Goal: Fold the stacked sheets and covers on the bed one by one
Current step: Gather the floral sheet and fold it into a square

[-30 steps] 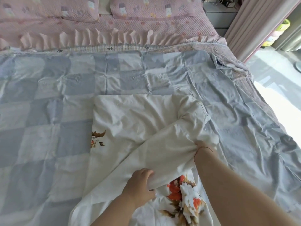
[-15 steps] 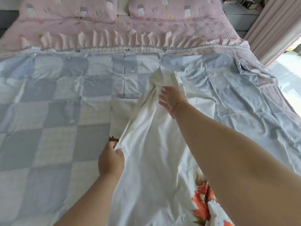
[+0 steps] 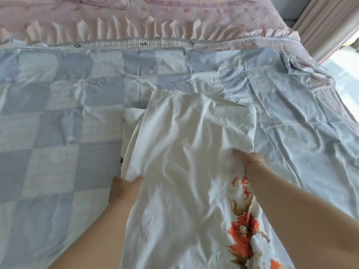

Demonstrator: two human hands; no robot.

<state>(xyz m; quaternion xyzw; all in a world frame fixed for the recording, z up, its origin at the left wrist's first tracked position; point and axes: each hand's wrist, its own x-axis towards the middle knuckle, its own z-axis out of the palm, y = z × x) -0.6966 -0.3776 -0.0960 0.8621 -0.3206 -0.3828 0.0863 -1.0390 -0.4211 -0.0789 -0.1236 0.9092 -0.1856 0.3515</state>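
A white sheet (image 3: pixel 180 152) lies lengthwise down the middle of the bed (image 3: pixel 328 98), on top of a blue-and-white checked cover (image 3: pixel 58 133) that spans the bed from side to side. The sheet's plain side faces up. A printed pattern of orange flowers and brown leaves (image 3: pixel 243 235) shows along its near right edge, and a small part of the same print shows at its left edge beside the left hand. The far end of the sheet is doubled over, so that a second white layer (image 3: pixel 134 117) shows from under its left side. The surface is creased and not yet flat.

The left hand (image 3: pixel 124 189) is at the left edge of the sheet, fingers curled and clenched on the fabric edge. The right hand (image 3: pixel 250 158) is at the right edge, farther up the bed than the left hand; its fingers press into the cloth, but the frame is blurred here and it cannot be determined whether the hand grasps the sheet or only rests on it. A thin bracelet (image 3: pixel 254 163) circles the right wrist. Both forearms are bare.

Beyond the checked cover lies a pink quilted bedspread (image 3: pixel 213 14) with a pleated ruffle (image 3: pixel 120 29). A pink curtain (image 3: pixel 326 22) hangs at the far right.
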